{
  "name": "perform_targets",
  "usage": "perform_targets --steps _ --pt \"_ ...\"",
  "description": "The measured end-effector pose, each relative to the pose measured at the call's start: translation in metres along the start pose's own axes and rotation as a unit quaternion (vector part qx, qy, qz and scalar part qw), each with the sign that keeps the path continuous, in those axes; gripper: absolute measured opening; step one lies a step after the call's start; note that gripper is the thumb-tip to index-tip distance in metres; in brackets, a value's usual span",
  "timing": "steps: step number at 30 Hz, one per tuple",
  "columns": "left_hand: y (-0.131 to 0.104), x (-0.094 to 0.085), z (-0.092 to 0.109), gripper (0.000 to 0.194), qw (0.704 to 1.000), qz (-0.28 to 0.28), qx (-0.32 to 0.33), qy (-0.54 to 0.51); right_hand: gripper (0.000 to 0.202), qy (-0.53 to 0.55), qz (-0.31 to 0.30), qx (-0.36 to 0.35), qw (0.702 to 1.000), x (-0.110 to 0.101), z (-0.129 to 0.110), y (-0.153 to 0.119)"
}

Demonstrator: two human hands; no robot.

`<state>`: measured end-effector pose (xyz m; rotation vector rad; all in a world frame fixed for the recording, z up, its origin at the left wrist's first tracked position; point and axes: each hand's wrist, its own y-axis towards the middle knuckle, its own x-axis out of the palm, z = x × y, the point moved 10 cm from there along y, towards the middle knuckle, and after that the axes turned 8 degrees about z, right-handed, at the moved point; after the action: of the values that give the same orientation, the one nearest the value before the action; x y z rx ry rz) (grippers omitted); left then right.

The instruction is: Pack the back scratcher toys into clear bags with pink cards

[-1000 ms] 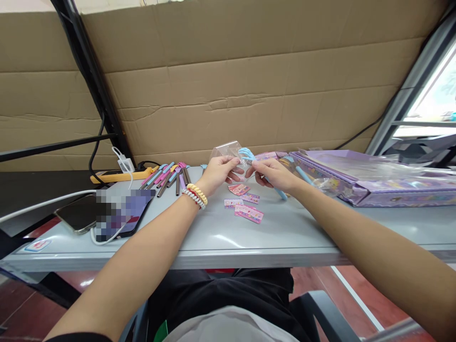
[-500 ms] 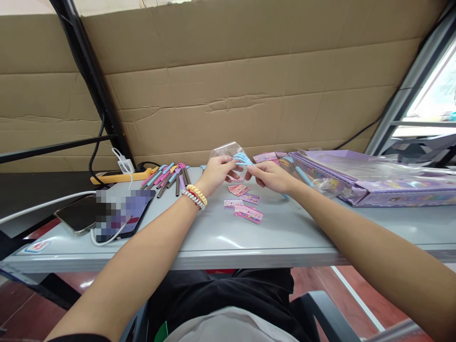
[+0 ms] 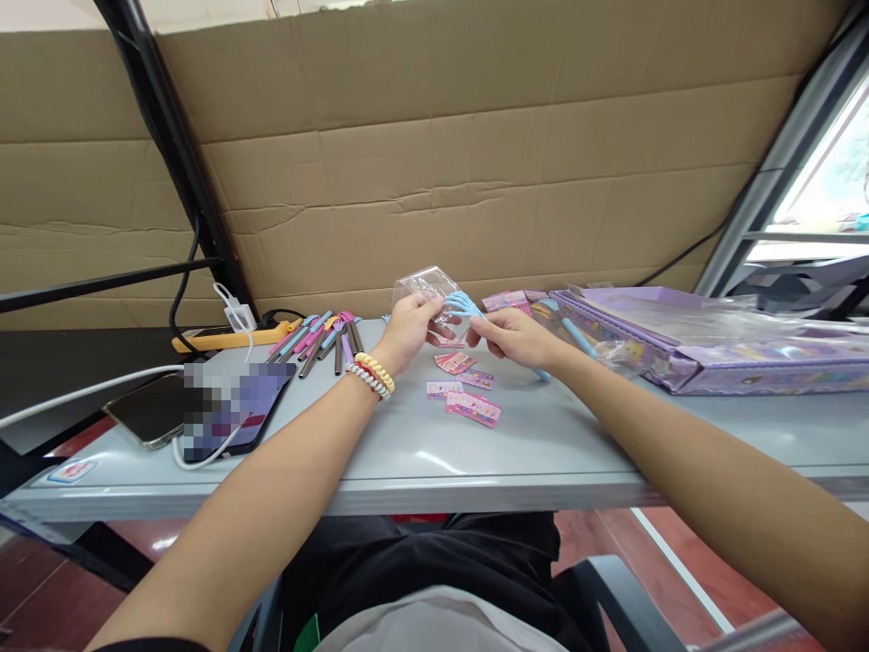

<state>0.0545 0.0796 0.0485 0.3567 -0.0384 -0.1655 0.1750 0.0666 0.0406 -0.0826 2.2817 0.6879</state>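
My left hand [image 3: 413, 328] pinches a clear plastic bag [image 3: 427, 279], which stands up crinkled behind the fingers. My right hand [image 3: 514, 335] is closed around the neck of a blue back scratcher [image 3: 463, 305]. Its finger-shaped head points left, close to the bag's mouth; I cannot tell whether the tips are inside. The blue lower end of the scratcher shows beneath my right hand. On the grey table [image 3: 407, 453] below my hands lie several small printed cards [image 3: 473, 407], pink, red and purple.
To the left lies a pile of coloured back scratchers [image 3: 319, 337] with metal rods. Nearer are two phones [image 3: 153, 407] and a white cable [image 3: 88, 391]. A purple box [image 3: 760, 367] with plastic wrap fills the right side. A cardboard wall [image 3: 475, 163] stands behind.
The plastic bag has shifted slightly left with my left hand and looks more crumpled. The back scratcher stays in my right hand, almost unmoved.
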Motion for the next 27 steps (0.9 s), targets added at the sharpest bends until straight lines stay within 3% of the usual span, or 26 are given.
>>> perform_targets --steps 13,27 --pt "0.0012 -0.0078 0.0073 0.013 0.999 0.041 0.030 -0.016 0.058 0.004 -0.010 -0.011 1.000 0.0027 0.0012 0.0011" --pt "-0.0007 -0.0055 0.0079 0.016 0.999 0.027 0.035 0.016 0.058 0.017 -0.023 -0.024 0.999 0.0053 0.0008 0.0014"
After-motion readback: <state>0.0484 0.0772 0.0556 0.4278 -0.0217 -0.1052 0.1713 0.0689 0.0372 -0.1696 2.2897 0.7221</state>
